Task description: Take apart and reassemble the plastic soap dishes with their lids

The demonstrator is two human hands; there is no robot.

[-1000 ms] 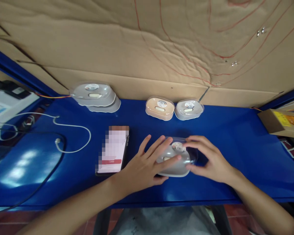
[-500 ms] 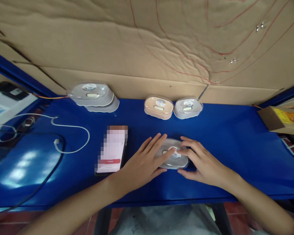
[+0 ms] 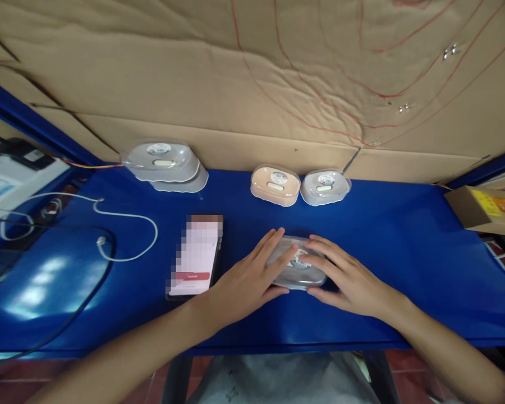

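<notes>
A small grey oval box with a clear lid (image 3: pixel 305 276) lies flat on the blue table, a round printed label on its top. From its left side my left hand (image 3: pixel 252 275) grips it, thumb at the near edge, one finger stretched over the lid and the others at the far left. My right hand (image 3: pixel 347 275) curls round the right side, thumb at the near right edge and fingers on the lid and far edge. Fingers cover part of the label. Just left of my left hand lies a phone (image 3: pixel 196 255) with its screen lit and partly blurred.
At the back stand a peach lidded box (image 3: pixel 275 193), a similar grey box (image 3: pixel 326 195) and stacked grey boxes (image 3: pixel 162 163), before a cardboard wall (image 3: pixel 172 78). Cables (image 3: pixel 128 214) lie at the left. A cardboard carton (image 3: pixel 483 210) sits at the right edge.
My left fingers have drawn together somewhat, and the finger over the lid has moved slightly away from me. Both hands stay round the box. The whole view has shifted a little.
</notes>
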